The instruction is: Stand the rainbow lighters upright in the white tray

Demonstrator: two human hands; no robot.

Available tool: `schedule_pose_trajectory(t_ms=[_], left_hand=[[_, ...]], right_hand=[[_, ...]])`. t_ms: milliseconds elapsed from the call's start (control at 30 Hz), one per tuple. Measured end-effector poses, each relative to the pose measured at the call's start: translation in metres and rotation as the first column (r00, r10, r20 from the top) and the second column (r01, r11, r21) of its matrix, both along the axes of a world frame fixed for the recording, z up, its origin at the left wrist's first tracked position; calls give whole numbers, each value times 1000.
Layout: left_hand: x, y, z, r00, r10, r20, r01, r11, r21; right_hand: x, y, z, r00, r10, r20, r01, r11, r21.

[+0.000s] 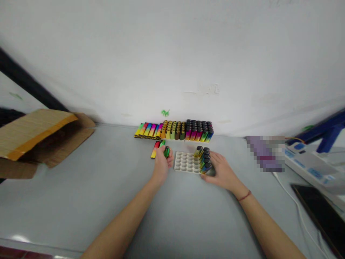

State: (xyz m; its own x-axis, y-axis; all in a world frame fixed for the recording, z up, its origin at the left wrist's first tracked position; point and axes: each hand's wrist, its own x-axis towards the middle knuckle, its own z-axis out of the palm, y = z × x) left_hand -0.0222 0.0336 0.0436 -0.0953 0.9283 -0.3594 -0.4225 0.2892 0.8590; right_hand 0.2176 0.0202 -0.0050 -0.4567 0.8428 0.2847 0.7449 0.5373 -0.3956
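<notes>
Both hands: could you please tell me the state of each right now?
Left hand: closed, holding at least one green lighter.
Right hand: open and curved beside the black-topped lighters at the white tray's right end; contact cannot be told.

White pitted tray (185, 162), black-topped lighters (206, 159) at its right, held green lighter (167, 152)
</notes>
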Motion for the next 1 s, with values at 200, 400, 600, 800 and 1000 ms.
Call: schedule_pose_trajectory(t_ms=[200, 400, 600, 800, 1000], left_hand=[[1, -1, 1, 1000, 16, 9, -16, 1000, 8], [2, -3, 2, 999, 44, 24, -44, 999, -20], [4, -3, -1, 999, 17, 41, -16, 999, -39], [3, -3, 1, 999, 9, 37, -8, 1000, -12], [2, -1, -4, 999, 43, -11, -42, 999, 32]], right_hand=[[1, 0, -1, 1000, 1, -8, -1, 1000, 4], [0, 0, 0, 1000, -3, 13, 3, 1000, -3], [0, 0, 0, 1000, 1, 0, -1, 1000, 10], [1, 0, -1, 1000, 0, -3, 0, 1000, 15], [1, 0, -1, 1000, 3, 5, -3, 1000, 11]])
